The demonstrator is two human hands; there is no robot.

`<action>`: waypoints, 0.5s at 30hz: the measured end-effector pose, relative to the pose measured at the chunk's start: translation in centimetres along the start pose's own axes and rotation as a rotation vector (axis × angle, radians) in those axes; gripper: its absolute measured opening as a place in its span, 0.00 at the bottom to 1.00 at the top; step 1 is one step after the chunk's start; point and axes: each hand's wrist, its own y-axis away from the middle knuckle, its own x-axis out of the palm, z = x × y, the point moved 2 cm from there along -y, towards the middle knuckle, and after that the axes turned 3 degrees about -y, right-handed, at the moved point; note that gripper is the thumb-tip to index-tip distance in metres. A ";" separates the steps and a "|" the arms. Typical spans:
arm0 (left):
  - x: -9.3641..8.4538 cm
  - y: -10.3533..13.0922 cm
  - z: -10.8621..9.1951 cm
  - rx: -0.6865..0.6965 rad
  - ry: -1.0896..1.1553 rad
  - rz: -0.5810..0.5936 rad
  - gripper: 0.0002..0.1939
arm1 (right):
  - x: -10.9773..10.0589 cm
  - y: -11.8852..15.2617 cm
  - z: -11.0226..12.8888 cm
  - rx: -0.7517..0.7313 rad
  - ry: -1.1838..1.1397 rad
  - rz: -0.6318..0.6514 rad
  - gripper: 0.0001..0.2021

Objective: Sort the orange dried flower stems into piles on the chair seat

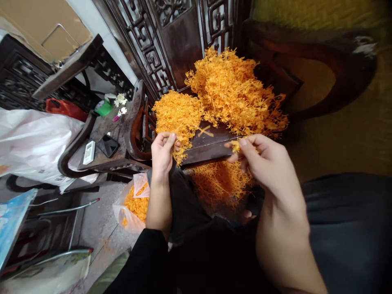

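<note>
Dark wooden surface, bearing a smaller heap of orange blossoms at left, a larger heap at right and, between their near portions, crossed orange strips.

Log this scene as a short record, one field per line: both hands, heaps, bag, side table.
Left hand: at the near edge of the smaller orange heap; grip on a piece unclear
Right hand: fingers pinching a small orange flower-like piece
Larger orange heap: beside the smaller one, both on a dark wooden seat
Below seat: more orange sprigs
Translucent plastic bag: on the floor, holding orange pieces
Side table: black smartphone, small white device, white flowers
</note>
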 end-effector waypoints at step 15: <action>1.5 1.1 0.5 -0.096 0.247 0.134 0.18 | 4.2 -0.7 -1.1 -0.020 -0.469 0.104 0.09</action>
